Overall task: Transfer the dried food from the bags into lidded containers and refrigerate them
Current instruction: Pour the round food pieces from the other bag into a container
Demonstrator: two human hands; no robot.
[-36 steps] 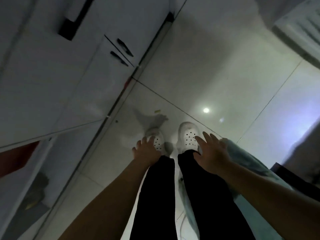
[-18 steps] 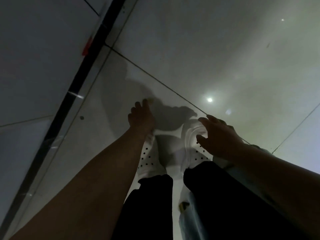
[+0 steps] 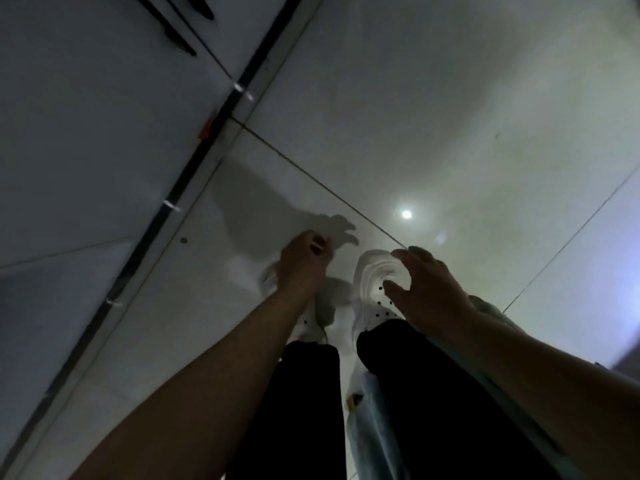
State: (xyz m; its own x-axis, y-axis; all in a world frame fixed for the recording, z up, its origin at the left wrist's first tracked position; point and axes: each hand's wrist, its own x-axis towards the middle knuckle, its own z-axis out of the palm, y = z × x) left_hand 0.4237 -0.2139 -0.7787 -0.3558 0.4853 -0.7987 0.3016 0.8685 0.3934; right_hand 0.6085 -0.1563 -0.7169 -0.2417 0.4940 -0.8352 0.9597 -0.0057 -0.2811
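- I am looking straight down at the tiled floor (image 3: pixel 433 98); the picture is dim and blurred.
- My left hand (image 3: pixel 304 261) is hanging over my left shoe (image 3: pixel 311 323), fingers curled under; something small and pale is showing at the fingertips, but I cannot tell whether I am pinching it.
- My right hand (image 3: pixel 426 289) is hovering over my right shoe (image 3: pixel 372 285), fingers spread and loosely bent, holding nothing.
- White cabinet doors (image 3: pixel 86 133) are running along the floor's left edge.
- Pale cloth (image 3: pixel 370 434) is hanging by my right leg.
- Bags and containers are not showing in this view.
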